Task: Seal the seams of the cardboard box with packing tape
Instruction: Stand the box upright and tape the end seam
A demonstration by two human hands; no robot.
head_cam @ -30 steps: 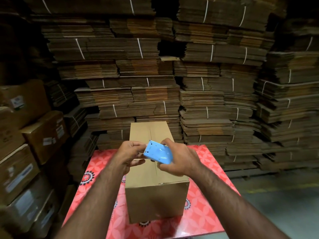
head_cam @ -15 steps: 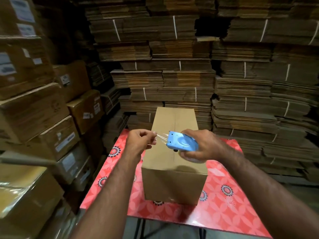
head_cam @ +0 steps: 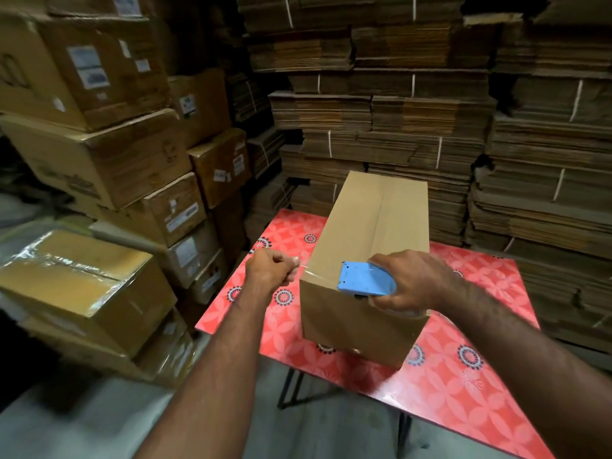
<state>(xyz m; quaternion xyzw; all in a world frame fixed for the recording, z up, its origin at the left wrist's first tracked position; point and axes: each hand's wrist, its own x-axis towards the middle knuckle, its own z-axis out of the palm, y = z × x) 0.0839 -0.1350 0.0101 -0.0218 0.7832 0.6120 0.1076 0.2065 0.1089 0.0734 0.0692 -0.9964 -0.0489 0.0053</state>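
Note:
A long brown cardboard box [head_cam: 364,233] lies on a red patterned table [head_cam: 463,376], its top flaps closed with the centre seam running away from me. My right hand [head_cam: 414,279] grips a blue tape dispenser [head_cam: 366,279] over the near end of the box top. My left hand [head_cam: 273,271] is to the left of the box's near left edge, fingers pinched on the free end of clear tape [head_cam: 306,270]. The tape stretches from that hand across to the dispenser.
Sealed and labelled cartons [head_cam: 109,167] are stacked at the left, one wrapped in clear film [head_cam: 76,279]. Bundles of flat cardboard [head_cam: 414,120] fill the back and right. The table's black legs [head_cam: 291,385] stand on a grey floor.
The dispenser has come down onto the near end of the box top. My left hand has pulled the tape end further left, past the box edge. The view has swung left.

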